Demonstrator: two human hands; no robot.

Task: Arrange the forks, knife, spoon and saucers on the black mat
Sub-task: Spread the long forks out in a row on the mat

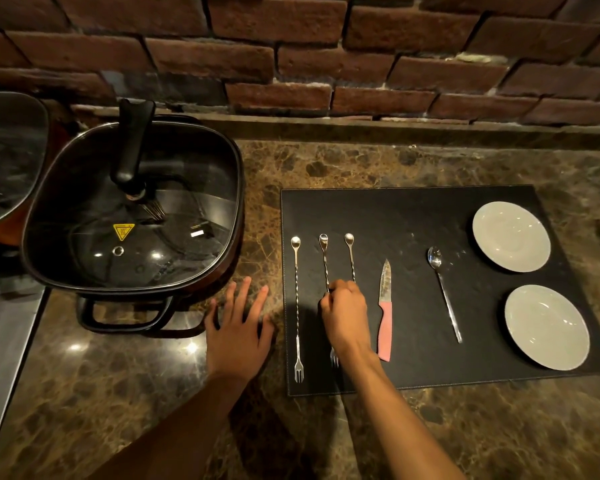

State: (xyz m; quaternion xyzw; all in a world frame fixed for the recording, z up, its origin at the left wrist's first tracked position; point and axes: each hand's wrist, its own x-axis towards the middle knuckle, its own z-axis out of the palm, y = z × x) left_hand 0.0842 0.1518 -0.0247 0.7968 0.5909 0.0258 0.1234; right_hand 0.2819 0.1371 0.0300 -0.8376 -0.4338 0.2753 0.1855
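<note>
On the black mat lie three long twisted forks with tines toward me. The left fork lies free. My right hand pinches the middle fork by its stem and covers much of the right fork. A pink-handled knife lies to the right of them, then a spoon. Two white saucers sit at the mat's right side, one far and one near. My left hand rests flat on the counter, left of the mat, fingers spread.
A black electric pan with a glass lid stands on the left of the brown marble counter, its handle close to my left hand. Another lidded pan sits at the far left. A brick wall runs behind.
</note>
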